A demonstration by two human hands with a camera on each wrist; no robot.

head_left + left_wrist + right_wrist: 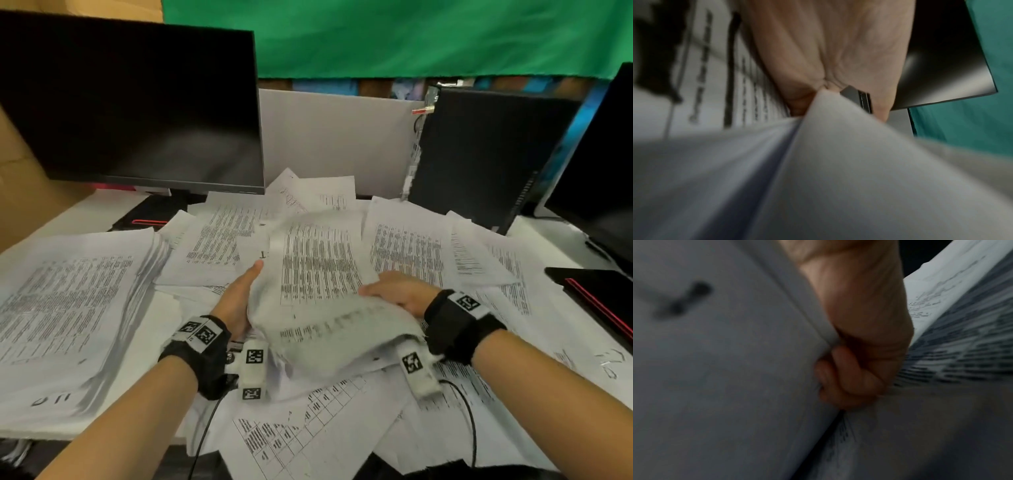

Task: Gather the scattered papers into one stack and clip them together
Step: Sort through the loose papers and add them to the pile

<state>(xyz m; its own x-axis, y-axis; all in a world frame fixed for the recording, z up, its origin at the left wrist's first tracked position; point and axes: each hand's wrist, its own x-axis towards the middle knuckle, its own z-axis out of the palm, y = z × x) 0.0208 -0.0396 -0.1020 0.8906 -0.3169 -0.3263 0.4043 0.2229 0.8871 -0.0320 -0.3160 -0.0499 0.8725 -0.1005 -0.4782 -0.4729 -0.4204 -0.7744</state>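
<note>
Both hands hold a bundle of printed papers lifted above the desk in the head view. My left hand grips its left edge, thumb on top and fingers hidden underneath. My right hand grips the right edge. In the right wrist view the fingers curl round the edge of the bundle. The left wrist view shows my palm against the bundle's blurred edge, with a small grey object beside it that I cannot identify. Several loose printed sheets lie scattered over the desk.
A thick stack of papers lies at the left. A dark monitor stands at the back left, a black computer tower at the back right. A second screen and a black red-lined pad sit at the right.
</note>
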